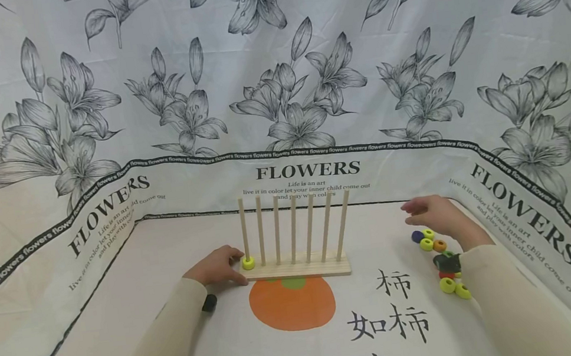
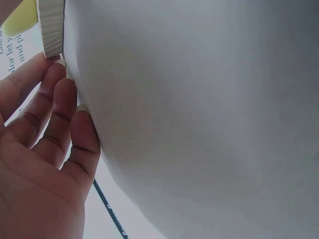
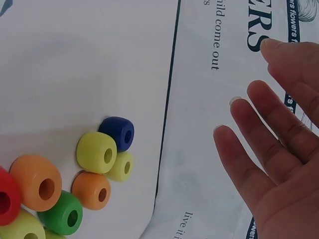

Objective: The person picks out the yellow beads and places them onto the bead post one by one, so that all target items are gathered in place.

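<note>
A wooden peg rack (image 1: 297, 270) with several upright pegs stands near the back of the table. On its leftmost peg sits a yellow bead (image 1: 248, 262), down at the base. My left hand (image 1: 216, 268) holds the left end of the base, thumb at the front; in the left wrist view the fingertips meet the board's end (image 2: 51, 30). To the right, my right hand (image 1: 437, 216) hovers over the far end of a loose bead group, fingers relaxed and holding nothing. The group includes a dark blue bead (image 3: 117, 133), a green bead (image 3: 62, 213) and an orange bead (image 3: 36, 182).
The white tablecloth carries a printed orange persimmon (image 1: 293, 305) in front of the rack and black characters (image 1: 389, 325) to its right. A flower-printed cloth wall (image 1: 306, 175) rises behind and along both sides, close to the right hand.
</note>
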Motion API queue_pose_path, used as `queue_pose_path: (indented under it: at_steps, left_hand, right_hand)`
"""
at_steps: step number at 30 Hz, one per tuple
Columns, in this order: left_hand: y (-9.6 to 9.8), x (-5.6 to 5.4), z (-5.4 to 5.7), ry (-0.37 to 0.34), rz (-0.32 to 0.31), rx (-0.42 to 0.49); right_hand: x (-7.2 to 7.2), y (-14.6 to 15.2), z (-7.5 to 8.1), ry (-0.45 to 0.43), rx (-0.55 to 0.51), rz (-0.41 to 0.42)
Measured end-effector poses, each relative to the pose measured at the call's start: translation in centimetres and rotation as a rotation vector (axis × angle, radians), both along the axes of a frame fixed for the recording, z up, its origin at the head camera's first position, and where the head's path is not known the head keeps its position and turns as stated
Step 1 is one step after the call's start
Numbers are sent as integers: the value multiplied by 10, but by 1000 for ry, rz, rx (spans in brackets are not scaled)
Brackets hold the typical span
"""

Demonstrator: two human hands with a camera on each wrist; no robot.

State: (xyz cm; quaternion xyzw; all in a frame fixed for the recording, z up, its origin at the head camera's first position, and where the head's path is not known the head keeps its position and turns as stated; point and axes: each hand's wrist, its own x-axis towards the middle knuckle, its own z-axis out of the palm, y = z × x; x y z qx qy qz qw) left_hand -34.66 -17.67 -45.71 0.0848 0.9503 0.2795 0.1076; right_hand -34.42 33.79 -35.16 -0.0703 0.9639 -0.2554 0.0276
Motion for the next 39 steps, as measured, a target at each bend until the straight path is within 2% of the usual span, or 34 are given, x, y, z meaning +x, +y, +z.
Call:
queue_pose_path:
  at_steps: [11,24,29,39]
  left_hand:
    - [1,4,5,-6,6,-1]
    - [1,4,3,-13,7,18]
    - [1,4,3,-10,5,16]
    - [1,3,3,-11,7,15]
  right_hand:
    - [3,13,-15,-30,-2,-56]
    - [6,19,-36,-80,-7,-111]
    - [7,22,-44,-124,-13,-124]
    - [6,24,-52,-107,5,-131]
